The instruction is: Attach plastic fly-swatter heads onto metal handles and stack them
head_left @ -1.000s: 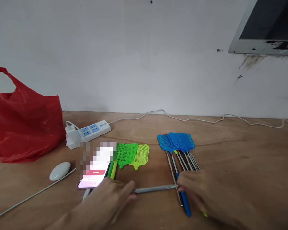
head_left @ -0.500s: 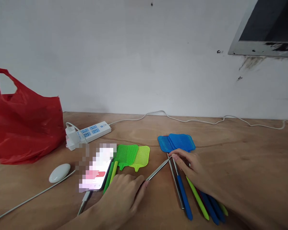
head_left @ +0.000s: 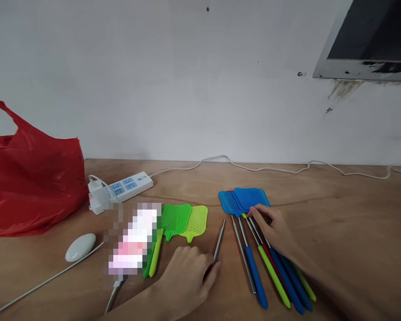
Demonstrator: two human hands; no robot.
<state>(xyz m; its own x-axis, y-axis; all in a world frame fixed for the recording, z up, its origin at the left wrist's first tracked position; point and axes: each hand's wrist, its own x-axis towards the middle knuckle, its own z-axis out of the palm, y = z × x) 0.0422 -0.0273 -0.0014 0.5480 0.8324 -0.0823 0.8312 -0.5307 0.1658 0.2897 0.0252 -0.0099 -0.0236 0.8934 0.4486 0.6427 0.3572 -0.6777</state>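
Observation:
My left hand (head_left: 189,274) is closed around a thin metal rod (head_left: 219,238), whose free end points up and away. My right hand (head_left: 274,227) pinches near the neck of a blue fly swatter (head_left: 252,198) on a fanned pile; its fingertips partly hide the hold. The pile has blue perforated heads, metal shafts and blue, yellow-green and red handles (head_left: 273,276). A second bare metal rod (head_left: 243,254) lies along the pile's left side. Left of it lie a green swatter head (head_left: 175,220) and a yellow-green one (head_left: 198,220), with a yellow-green handle (head_left: 156,254) and a green one nearby.
A phone with a blurred-out screen (head_left: 135,240) lies at left, with a cable plugged in. Beyond are a white power strip (head_left: 133,185), a white oval object (head_left: 80,247) and a red plastic bag (head_left: 36,183). A thin white cord (head_left: 263,169) runs along the wall.
My left hand has swung the rod more upright, its tip now away from my right hand. My right hand has let go of that tip and moved right, onto the swatter shafts.

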